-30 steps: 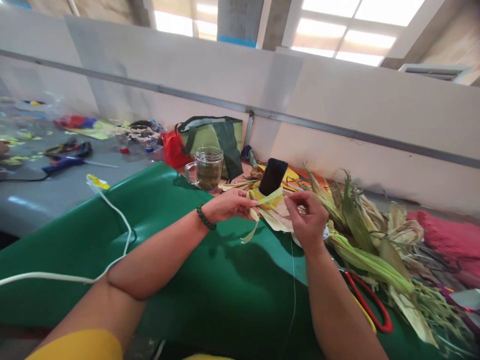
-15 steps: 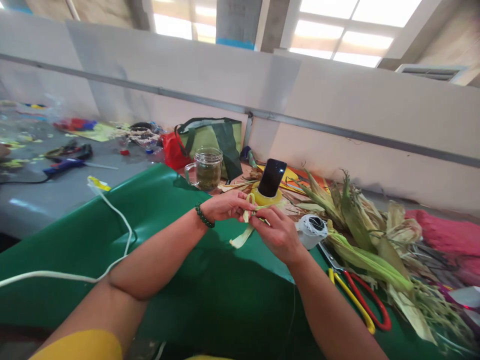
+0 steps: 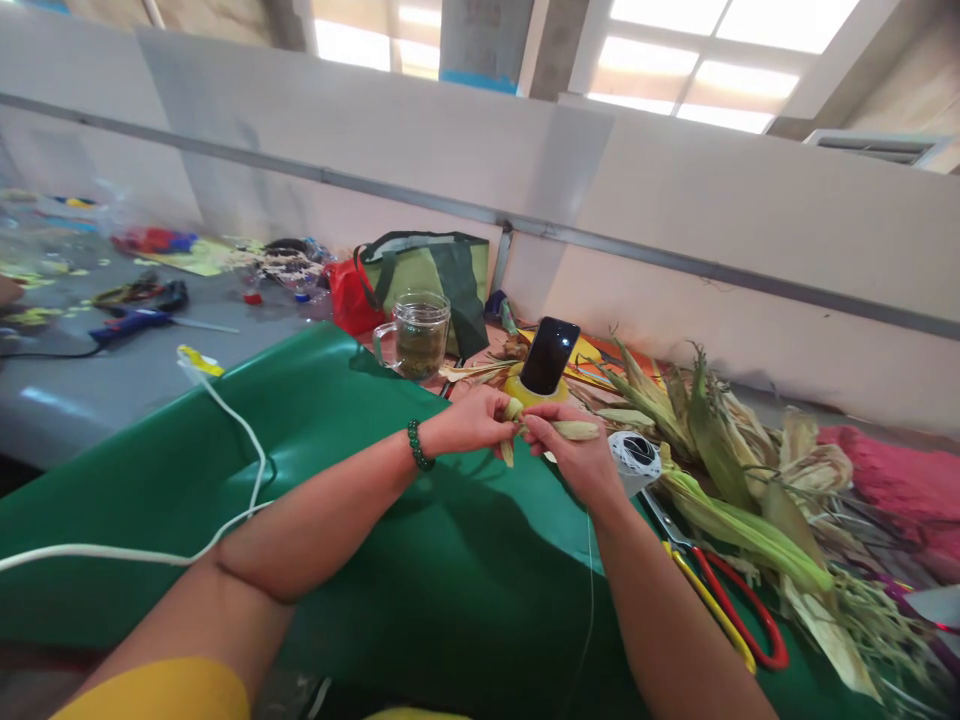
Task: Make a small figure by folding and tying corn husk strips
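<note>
My left hand (image 3: 480,420), with a green bead bracelet at the wrist, pinches a pale corn husk strip (image 3: 513,410) that is folded into a small loop. Close beside it, my right hand (image 3: 574,455) has its fingers closed on the same husk piece, and one husk end (image 3: 576,430) sticks out to the right over the knuckles. A thin thread (image 3: 590,600) hangs below my right hand. Just right of that hand stands a white spool of cord (image 3: 634,458). The fingertips partly hide where the husk is gripped.
Scissors (image 3: 720,590) with red and yellow handles lie at right beside piled corn husks (image 3: 750,500). Behind my hands, a phone (image 3: 551,355) leans on a yellow tape roll (image 3: 517,385). A glass mug (image 3: 420,340) stands before a green bag (image 3: 427,275). A white cable (image 3: 97,550) crosses the green mat (image 3: 322,400).
The loose husk end that hung down between my hands now shows on the right, over my right hand. Both hands stay close together, and the husk loop looks tighter.
</note>
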`<move>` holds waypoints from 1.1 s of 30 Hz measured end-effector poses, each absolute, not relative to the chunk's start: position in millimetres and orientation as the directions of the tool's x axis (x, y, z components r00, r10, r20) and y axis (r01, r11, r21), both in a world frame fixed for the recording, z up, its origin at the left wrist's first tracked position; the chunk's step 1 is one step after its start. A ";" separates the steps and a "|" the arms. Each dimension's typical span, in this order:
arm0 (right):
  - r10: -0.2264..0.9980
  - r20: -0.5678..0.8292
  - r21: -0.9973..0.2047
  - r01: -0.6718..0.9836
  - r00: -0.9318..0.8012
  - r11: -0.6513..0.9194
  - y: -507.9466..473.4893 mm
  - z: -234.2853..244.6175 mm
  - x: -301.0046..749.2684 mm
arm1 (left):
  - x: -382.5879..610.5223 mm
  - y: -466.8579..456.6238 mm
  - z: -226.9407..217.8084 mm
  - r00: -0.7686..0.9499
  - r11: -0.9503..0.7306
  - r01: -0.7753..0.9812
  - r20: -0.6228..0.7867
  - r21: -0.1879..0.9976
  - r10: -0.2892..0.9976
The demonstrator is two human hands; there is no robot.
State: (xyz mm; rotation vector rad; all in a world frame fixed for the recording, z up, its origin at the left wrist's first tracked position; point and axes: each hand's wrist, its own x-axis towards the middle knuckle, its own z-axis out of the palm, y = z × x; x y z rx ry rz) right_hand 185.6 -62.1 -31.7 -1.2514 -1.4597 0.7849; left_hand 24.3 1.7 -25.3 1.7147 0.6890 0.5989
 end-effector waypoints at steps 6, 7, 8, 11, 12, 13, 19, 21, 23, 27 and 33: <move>0.976 0.213 -0.957 0.212 0.040 0.200 -60.9 -27.2 190.5 | 22.6 1.7 -23.4 0.727 -0.193 0.150 0.025 0.970 0.686; 0.964 0.260 -0.936 0.261 0.057 0.237 -59.7 -28.4 191.5 | 22.3 1.4 -22.9 0.735 -0.187 0.156 0.013 0.970 0.678; 0.946 0.317 -0.904 0.323 0.067 0.280 -58.6 -29.6 192.4 | 22.2 0.9 -22.6 0.742 -0.181 0.164 0.000 0.970 0.671; 0.902 0.428 -0.810 0.468 0.063 0.352 -56.3 -32.3 193.4 | 22.5 -0.3 -23.1 0.753 -0.160 0.185 -0.035 0.970 0.657; 0.902 0.426 -0.805 0.482 0.066 0.345 -56.0 -32.6 193.1 | 22.5 -0.4 -23.6 0.757 -0.152 0.189 -0.045 0.970 0.652; 0.910 0.408 -0.813 0.483 0.073 0.326 -55.8 -32.6 192.6 | 22.5 -0.2 -24.1 0.763 -0.145 0.191 -0.054 0.971 0.645; 0.977 0.189 -0.920 0.367 0.102 0.139 -57.8 -26.5 187.6 | 18.9 3.7 -25.7 0.827 -0.078 0.156 -0.087 0.985 0.555; 0.983 0.156 -0.936 0.333 0.099 0.115 -58.8 -24.5 186.9 | 17.7 4.9 -25.6 0.850 -0.048 0.137 -0.092 0.989 0.518; 0.985 0.144 -0.951 0.288 0.099 0.110 -59.4 -24.2 186.7 | 17.3 5.2 -25.9 0.865 -0.031 0.120 -0.089 0.992 0.494; 0.985 0.140 -0.962 0.249 0.100 0.112 -59.6 -26.5 186.7 | 18.7 3.7 -26.2 0.851 -0.068 0.113 -0.062 0.991 0.522; 0.970 0.231 -0.953 0.217 0.069 0.212 -60.2 -26.8 187.2 | 18.1 5.4 -23.9 0.781 -0.110 0.109 -0.017 0.988 0.624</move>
